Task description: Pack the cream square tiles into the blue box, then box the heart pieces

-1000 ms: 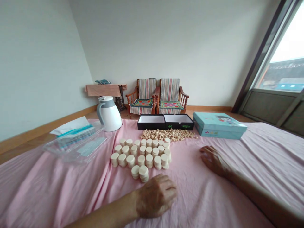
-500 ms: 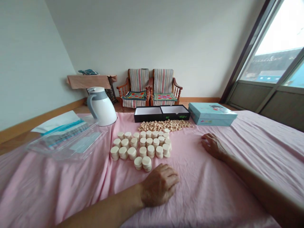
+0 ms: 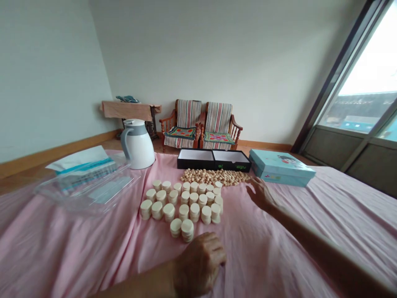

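Observation:
On a pink cloth stand rows of short stacks of round cream discs (image 3: 194,210). My left hand (image 3: 201,261) rests by the nearest stacks with its fingers curled in. Its palm faces down, so whatever it may hold is hidden. Farther off, my right hand (image 3: 261,195) is stretched forward at the right end of a heap of small tan bead-like pieces (image 3: 214,177). Its fingers are apart and nothing shows in them.
Behind the heap lies a black open box (image 3: 214,162) with two white-lined sections. A light blue box (image 3: 282,167) is to its right. On the left are a white and grey jug (image 3: 140,147), clear plastic packaging (image 3: 93,194) and a tissue pack (image 3: 87,167).
My right hand has moved forward and to the left, up to the heap's right end. My left hand stays by the nearest disc stacks. The whole view has tilted slightly.

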The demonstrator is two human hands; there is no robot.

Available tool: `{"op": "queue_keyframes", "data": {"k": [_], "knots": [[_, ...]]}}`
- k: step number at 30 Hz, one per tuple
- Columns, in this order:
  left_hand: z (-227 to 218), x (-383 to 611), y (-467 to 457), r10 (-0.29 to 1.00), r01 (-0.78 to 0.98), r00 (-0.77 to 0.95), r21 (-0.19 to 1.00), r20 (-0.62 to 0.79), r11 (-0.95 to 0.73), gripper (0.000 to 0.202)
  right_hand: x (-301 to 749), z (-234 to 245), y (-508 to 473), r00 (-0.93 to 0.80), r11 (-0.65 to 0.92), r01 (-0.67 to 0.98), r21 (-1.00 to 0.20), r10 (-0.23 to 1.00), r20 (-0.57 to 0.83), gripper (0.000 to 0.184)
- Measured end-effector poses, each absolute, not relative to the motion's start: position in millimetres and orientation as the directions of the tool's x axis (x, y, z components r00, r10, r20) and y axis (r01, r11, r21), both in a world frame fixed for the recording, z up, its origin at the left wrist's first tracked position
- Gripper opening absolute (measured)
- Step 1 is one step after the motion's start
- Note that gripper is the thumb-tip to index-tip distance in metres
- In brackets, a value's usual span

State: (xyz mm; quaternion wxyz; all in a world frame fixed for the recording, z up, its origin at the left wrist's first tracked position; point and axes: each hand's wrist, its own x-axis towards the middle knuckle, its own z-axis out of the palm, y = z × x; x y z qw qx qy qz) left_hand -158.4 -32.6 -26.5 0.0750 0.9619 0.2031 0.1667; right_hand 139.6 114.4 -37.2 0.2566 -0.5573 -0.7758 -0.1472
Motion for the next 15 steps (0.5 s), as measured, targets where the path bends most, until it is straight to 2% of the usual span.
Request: {"op": "queue_keyframes", "data": {"k": [3, 10, 12, 15], "knots": [[-35.6, -157.5, -29.4, 0.395, 0.366, 0.868, 0.150, 0.300, -0.918, 0.013, 96.0, -10.8, 140.3, -0.302, 0.359, 0.933, -0.013, 0.805, 0.511, 0.023], [-76.5, -152.1, -10.0, 0.319, 0.356, 0.873, -0.036, 0.369, -0.934, 0.033, -0.1, 29.9, 204.2, -0.447, 0.443, 0.891, 0.098, 0.819, 0.360, 0.031], [-88.3, -150.2, -4.9, 0.316, 0.363, 0.884, -0.078, 0.344, -0.929, 0.032, -17.3, 32.2, 222.4, -0.452, 0.443, 0.890, 0.106, 0.830, 0.326, 0.030], [-100.9, -147.4, 0.2, 0.353, 0.383, 0.900, -0.076, 0.256, -0.921, 0.025, -35.6, 29.2, 244.7, -0.433, 0.421, 0.901, 0.104, 0.860, 0.272, 0.025]]}}
